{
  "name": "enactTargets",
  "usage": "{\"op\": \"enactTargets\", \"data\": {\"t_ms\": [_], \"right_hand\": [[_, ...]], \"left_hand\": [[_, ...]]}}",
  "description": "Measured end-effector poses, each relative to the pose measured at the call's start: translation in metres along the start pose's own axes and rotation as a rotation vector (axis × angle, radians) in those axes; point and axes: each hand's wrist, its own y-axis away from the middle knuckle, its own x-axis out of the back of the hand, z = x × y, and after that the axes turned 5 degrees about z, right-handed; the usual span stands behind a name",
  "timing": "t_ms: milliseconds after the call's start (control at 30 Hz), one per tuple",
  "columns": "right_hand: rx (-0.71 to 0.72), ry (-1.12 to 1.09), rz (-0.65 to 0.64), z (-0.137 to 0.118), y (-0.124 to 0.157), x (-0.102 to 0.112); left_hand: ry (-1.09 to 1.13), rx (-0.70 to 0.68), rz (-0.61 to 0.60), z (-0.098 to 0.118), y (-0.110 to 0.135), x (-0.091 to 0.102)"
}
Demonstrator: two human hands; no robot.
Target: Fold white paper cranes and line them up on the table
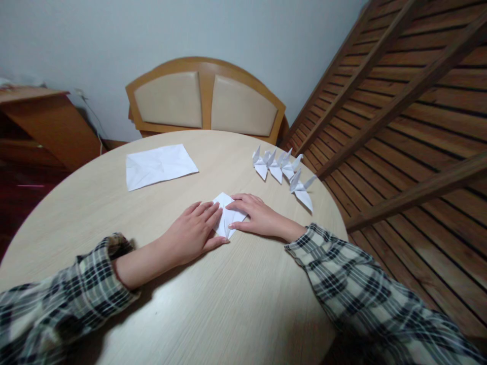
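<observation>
A small folded piece of white paper (227,218) lies on the round wooden table (236,304), near its middle. My left hand (194,233) rests flat on the paper's left side, fingers stretched out together. My right hand (256,215) presses down on its right side, fingers extended flat along the fold. Both hands touch the paper and partly cover it. Neither hand grips anything.
A flat white sheet (158,165) lies at the back left of the table. Several finished paper cranes (283,170) stand in a row at the back right near the edge. A wooden chair (205,99) faces me. Slatted wooden panels (411,116) lean at right.
</observation>
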Motion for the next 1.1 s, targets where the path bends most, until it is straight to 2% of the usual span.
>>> {"op": "enactTargets", "data": {"t_ms": [233,500,733,1100], "right_hand": [[-0.008,-0.008,-0.015,-0.003,-0.001,0.002],[-0.016,-0.003,-0.024,-0.004,-0.001,0.003],[-0.017,-0.003,-0.026,-0.005,0.0,0.003],[-0.006,0.0,-0.003,-0.003,-0.001,-0.002]], "left_hand": [[-0.024,-0.012,-0.018,0.001,0.002,0.001],[0.001,-0.011,-0.032,0.004,-0.001,0.013],[0.112,0.031,0.011,-0.007,-0.006,0.014],[-0.066,0.047,0.032,-0.005,-0.011,0.009]]}}
